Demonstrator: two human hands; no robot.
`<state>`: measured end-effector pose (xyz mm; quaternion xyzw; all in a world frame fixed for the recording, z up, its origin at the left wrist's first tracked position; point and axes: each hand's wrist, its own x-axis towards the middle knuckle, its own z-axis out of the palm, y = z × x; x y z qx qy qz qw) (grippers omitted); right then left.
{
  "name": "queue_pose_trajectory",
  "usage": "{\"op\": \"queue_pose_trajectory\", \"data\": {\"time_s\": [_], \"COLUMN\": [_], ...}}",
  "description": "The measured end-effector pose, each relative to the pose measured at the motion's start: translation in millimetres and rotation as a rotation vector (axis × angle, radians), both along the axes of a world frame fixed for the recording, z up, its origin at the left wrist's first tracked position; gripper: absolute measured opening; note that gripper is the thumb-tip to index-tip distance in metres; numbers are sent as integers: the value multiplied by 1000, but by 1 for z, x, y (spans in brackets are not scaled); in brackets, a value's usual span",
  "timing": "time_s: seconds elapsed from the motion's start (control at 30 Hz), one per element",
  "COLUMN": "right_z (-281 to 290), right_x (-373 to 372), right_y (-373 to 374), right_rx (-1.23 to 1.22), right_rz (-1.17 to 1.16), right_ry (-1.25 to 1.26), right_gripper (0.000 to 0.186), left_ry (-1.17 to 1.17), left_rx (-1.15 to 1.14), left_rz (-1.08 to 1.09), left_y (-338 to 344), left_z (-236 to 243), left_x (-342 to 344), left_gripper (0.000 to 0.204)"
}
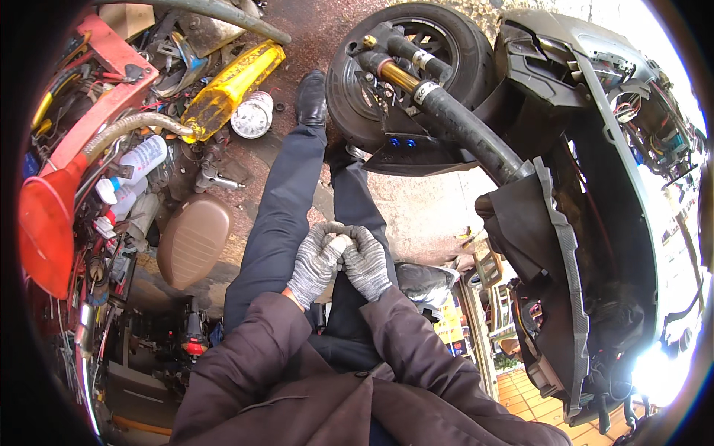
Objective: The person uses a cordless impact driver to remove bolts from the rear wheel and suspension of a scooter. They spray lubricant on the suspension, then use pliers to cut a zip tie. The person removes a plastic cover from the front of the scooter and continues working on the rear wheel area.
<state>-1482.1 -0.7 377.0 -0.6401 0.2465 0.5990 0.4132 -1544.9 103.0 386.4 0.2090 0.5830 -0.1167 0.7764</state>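
My left hand [317, 264] and my right hand [362, 266], both in grey knit gloves, meet over my dark trousers in the middle of the head view. Their fingers are curled and pressed together; anything between them is hidden or too small to make out. Beyond them to the right stands a scooter's front wheel [343, 89] with a black fork tube [476, 137] and gold upper section.
A scooter body with black plastic panels [554, 286] fills the right side. At left lie a red funnel [46, 234], a yellow jug [230, 89], a white can [252, 113], bottles, tools and a brown seat [192, 241]. A wooden frame [483, 334] is low right.
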Motion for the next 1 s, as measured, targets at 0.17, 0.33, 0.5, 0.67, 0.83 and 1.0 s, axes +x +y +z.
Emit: {"op": "queue_pose_trajectory", "data": {"time_s": [0.17,0.33,0.5,0.67,0.83,1.0], "right_z": [-8,-22,-26,-30,-30,-29], "right_x": [7,-1,-4,-5,-3,-4], "right_y": [-20,-37,-46,-47,-44,-40], "right_rx": [69,301,229,266,317,345], "right_rz": [-412,-709,-734,-753,-789,-795], "right_ry": [271,405,444,491,528,520], "right_gripper": [20,20,20,20,22,23], "left_ry": [-46,-13,-17,-12,-19,-57], "left_rx": [-113,-170,-179,-208,-221,-193], "left_rz": [9,62,85,124,136,100], "left_y": [-3,-11,-17,-18,-17,-15], "left_z": [-9,-16,-20,-22,-23,-23], "left_x": [-5,-11,-15,-16,-16,-17], "left_gripper": [28,23,23,23,23,27]}}
